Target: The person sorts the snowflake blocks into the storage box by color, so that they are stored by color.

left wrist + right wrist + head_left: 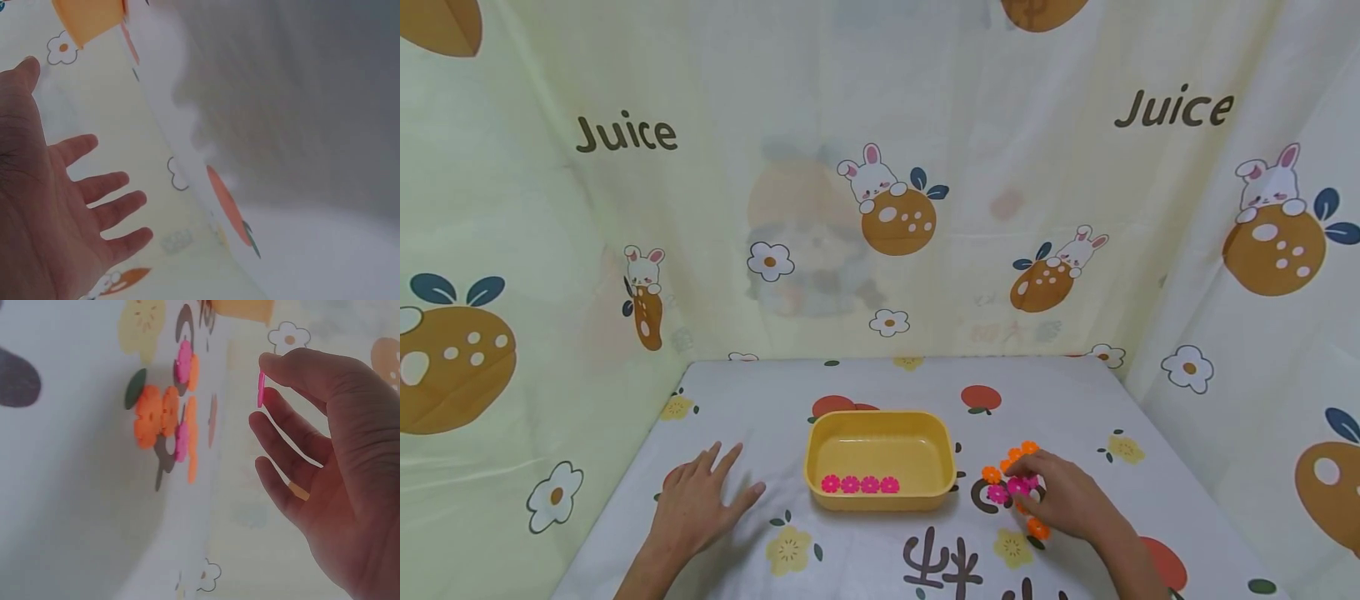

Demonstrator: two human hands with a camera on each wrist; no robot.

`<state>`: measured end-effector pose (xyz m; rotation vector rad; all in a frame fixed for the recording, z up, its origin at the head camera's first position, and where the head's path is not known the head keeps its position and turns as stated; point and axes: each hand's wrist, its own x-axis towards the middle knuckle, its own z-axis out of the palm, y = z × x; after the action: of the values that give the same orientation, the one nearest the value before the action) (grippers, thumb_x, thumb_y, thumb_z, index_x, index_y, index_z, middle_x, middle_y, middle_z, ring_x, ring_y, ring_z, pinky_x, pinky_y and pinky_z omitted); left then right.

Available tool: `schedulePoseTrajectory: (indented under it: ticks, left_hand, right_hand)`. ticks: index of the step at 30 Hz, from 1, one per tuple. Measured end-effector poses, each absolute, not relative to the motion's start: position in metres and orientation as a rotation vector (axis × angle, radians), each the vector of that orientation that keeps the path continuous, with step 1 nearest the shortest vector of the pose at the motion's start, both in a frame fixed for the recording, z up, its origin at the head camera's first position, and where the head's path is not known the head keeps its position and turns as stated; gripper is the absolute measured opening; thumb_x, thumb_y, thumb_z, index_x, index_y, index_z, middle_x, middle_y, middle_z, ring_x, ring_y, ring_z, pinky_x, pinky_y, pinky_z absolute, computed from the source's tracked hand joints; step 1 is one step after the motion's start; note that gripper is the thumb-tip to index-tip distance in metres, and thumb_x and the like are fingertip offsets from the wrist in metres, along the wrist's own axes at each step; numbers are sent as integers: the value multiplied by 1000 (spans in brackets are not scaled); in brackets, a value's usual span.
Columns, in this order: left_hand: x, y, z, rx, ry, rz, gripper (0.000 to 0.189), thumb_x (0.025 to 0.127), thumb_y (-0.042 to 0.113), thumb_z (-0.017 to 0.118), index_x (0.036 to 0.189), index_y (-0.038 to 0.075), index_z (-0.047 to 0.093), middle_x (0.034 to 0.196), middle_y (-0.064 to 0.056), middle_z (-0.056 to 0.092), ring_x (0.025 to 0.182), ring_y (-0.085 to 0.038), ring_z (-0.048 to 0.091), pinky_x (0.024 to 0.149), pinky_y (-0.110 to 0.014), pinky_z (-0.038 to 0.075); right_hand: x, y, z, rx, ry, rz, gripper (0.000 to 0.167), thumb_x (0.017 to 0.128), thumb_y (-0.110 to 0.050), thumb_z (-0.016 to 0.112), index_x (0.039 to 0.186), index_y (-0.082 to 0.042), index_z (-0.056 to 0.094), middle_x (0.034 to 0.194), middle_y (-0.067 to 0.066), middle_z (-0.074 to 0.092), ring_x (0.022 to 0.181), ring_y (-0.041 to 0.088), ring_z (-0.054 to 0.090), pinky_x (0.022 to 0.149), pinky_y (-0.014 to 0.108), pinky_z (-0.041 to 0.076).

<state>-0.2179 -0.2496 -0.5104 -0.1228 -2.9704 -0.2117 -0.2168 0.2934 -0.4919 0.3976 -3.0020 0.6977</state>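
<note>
Between the thumb and index finger of my right hand is a pink flower-shaped piece, seen edge-on in the right wrist view and raised off the table. Below that hand lies a loose group of similar pieces, several orange flower pieces and some pink flower pieces, partly covered by the fingers in the head view. A yellow tray stands in the middle, with a row of pink flower pieces along its near inner side. Left of the tray, my left hand hovers over the table, fingers spread and holding nothing.
A white cloth printed with fruit and flowers covers the table. Pale curtains with rabbit prints and lettering enclose the back and both sides. The flower pieces lie just right of the tray.
</note>
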Motion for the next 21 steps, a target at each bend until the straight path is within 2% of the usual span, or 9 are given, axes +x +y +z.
schedulePoseTrajectory:
  ticks: [6, 12, 21]
  left_hand:
    - [-215, -250, -511, -140, -2925, -231, 86, 97, 73, 63, 157, 11, 56, 156, -30, 53, 140, -52, 53, 117, -67, 42]
    - [-214, -253, -513, -171, -2881, -234, 88, 97, 77, 59, 155, 11, 59, 154, -30, 55, 138, -52, 56, 116, -66, 43]
    - [-216, -251, -513, -145, -2928, -237, 86, 97, 74, 61, 158, 13, 55, 157, -30, 51, 141, -53, 52, 114, -70, 43]
  right_hand:
    - [-218, 292, -488, 383, -2983, 697, 31, 84, -16, 92, 113, -18, 79, 108, -7, 73, 100, 21, 70, 77, 33, 61]
    - [-222, 284, -486, 373, -2992, 717, 28, 88, -20, 91, 113, -19, 78, 107, -7, 71, 100, 21, 70, 80, 36, 62]
    - [-229, 264, -475, 459, -2983, 733, 28, 88, -18, 91, 112, -23, 77, 107, -9, 70, 101, 20, 70, 84, 36, 62]
